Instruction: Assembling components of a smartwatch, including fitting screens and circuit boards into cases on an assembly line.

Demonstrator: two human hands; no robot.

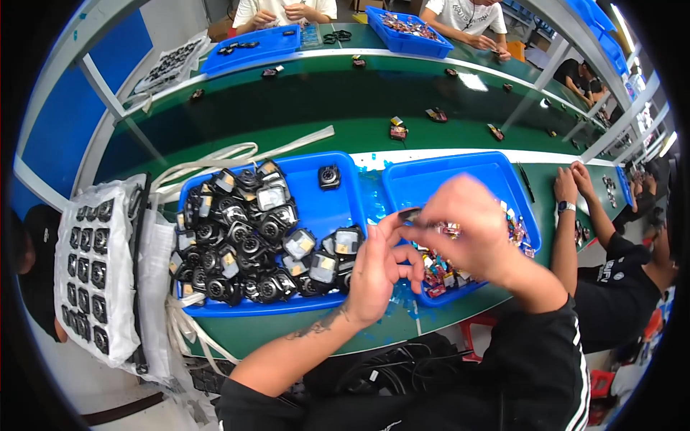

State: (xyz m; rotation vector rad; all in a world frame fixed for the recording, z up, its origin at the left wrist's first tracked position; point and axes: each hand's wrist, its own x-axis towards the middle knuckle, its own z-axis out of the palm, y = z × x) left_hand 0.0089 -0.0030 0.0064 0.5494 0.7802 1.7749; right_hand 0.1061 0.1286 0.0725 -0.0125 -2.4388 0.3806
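Observation:
Between the two blue trays, my left hand [377, 276] is raised palm-inward, thumb and forefinger closed on a small dark watch-case-like part [410, 215]. My right hand [467, 226] is curled beside that part, its fingers drawn together; motion blurs it, and what they pinch is hidden. Under my right hand, the right blue tray [449, 167] contains many small red, gold and silver electronic pieces [437, 281]. To the left, another blue tray [350, 187] is heaped with black watch-like cases [248, 241], some with pale backs. One case [329, 177] lies apart in its far right corner.
White foam trays of black cases [93, 269] stand at far left beside white straps [208, 169]. Small assemblies [399, 129] dot the green conveyor [302, 100]. A black tweezer-like tool [526, 182] lies right of the trays. Co-workers sit opposite and at my right.

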